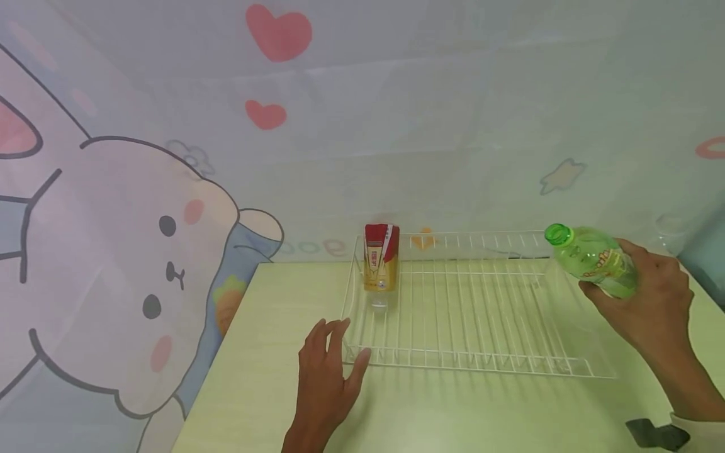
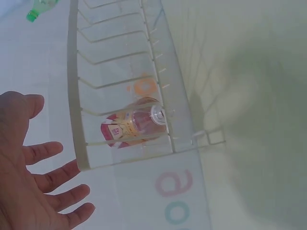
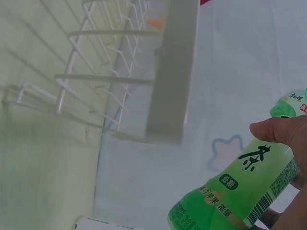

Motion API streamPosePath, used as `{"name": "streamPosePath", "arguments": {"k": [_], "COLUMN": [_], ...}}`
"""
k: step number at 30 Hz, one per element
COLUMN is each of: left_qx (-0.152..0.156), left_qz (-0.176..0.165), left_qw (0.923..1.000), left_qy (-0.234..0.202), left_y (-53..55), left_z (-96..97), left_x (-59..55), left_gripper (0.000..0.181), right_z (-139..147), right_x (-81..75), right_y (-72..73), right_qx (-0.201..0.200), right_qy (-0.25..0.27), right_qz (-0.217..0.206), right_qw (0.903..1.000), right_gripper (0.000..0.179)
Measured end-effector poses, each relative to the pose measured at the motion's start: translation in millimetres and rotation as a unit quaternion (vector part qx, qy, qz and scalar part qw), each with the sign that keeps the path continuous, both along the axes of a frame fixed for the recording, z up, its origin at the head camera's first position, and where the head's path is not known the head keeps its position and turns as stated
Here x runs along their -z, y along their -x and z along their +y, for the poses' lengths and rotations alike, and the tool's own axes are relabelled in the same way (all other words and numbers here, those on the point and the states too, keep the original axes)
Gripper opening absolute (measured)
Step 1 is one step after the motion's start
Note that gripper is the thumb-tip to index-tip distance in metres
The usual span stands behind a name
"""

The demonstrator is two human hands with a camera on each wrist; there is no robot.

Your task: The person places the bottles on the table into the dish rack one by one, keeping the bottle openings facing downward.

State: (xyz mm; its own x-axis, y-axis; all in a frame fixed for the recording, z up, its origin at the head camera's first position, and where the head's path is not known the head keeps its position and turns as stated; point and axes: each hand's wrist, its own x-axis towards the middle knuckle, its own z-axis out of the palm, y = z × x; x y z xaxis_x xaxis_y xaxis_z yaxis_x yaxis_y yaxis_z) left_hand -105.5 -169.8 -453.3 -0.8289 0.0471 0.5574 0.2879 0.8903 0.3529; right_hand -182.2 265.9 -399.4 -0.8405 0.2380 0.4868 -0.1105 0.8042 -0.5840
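Note:
My right hand (image 1: 651, 296) grips a green tea bottle (image 1: 595, 261), tilted with its cap toward the left, above the right end of a white wire rack (image 1: 470, 365). In the right wrist view, the thumb lies across the bottle's label (image 3: 249, 167). My left hand (image 1: 328, 377) is by the rack's front left corner with loosely bent fingers, holding nothing; whether a fingertip touches the wire, I cannot tell. Inside the rack's left end is a red and yellow drink package (image 1: 381, 258) with a clear end, also seen through the wires as a labelled bottle (image 2: 136, 124) in the left wrist view.
The rack stands on a pale yellow-green table (image 1: 272, 333). A cloth wall (image 1: 430, 126) with hearts and a large printed rabbit rises behind and to the left. Part of a white object (image 3: 100, 224) shows at the bottom of the right wrist view.

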Motion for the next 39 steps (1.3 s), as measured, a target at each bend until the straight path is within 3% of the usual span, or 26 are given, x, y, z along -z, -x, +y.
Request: {"name": "streamPosePath", "arguments": {"k": [16, 25, 35, 39], "left_qx": [0.045, 0.076, 0.129, 0.134], "left_qz": [0.014, 0.023, 0.033, 0.048], "left_qw": [0.9989, 0.9967, 0.9907, 0.9892], "left_qy": [0.01, 0.015, 0.03, 0.034], "left_y": [8.0, 14.0, 15.2, 15.2], "left_z": [22.4, 41.0, 67.1, 76.6], "left_x": [-15.2, -25.0, -42.5, -45.6], "left_gripper": [0.05, 0.053, 0.055, 0.057], "right_z": [-21.2, -42.8, -62.9, -74.5], "right_x": [-1.0, -4.7, -6.9, -4.9], "right_y": [-0.4, 1.1, 3.1, 2.0], "right_qx": [-0.057, -0.104, -0.143, -0.155], "right_qy": [-0.05, -0.108, -0.146, -0.161], "right_qz": [0.037, 0.106, 0.116, 0.125], "right_qw": [0.9965, 0.983, 0.972, 0.9666], "right_gripper": [0.077, 0.078, 0.079, 0.081]}}
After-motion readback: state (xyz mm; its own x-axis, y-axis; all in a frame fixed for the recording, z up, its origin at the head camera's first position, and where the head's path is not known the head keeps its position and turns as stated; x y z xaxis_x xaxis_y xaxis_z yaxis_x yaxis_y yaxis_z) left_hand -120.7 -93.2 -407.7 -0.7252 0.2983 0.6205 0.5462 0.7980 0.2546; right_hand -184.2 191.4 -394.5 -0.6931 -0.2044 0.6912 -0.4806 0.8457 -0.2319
